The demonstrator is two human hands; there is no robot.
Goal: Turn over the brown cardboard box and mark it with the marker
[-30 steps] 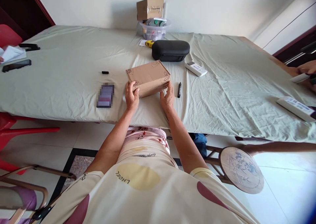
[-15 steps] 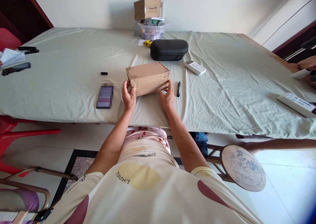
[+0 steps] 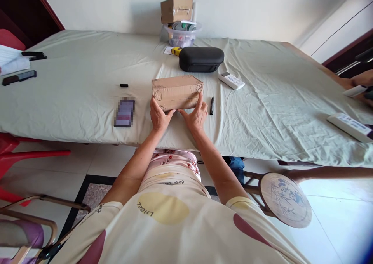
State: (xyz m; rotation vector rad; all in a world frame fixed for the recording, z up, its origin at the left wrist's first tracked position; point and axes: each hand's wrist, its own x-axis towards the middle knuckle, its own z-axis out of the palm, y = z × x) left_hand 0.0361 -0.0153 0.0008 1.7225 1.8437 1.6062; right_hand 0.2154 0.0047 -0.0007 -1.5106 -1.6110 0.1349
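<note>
1. Since the earlier frames you have turned the cardboard box (image 3: 176, 92) square to yourself: before, its left end was nearer to you, and now its long axis runs left to right, parallel to the near edge of the table (image 3: 72, 101).
2. This box lies on the green cloth directly in front of you, near that table edge. The black case (image 3: 201, 59) is beyond the box, well apart from it.
3. The phone (image 3: 124, 112) lies left of the box, and the white remote (image 3: 231, 80) lies beyond and right of it.
4. Your left hand (image 3: 159, 116) holds the near left part of the box, with the thumb up on its front face and the fingers curled beneath.
5. Your right hand (image 3: 196, 115) presses the near right part, fingers spread on the front face. Both hands are equally near.
6. The black marker (image 3: 211, 105) lies just right of the box, beside your right hand, not touching.
</note>
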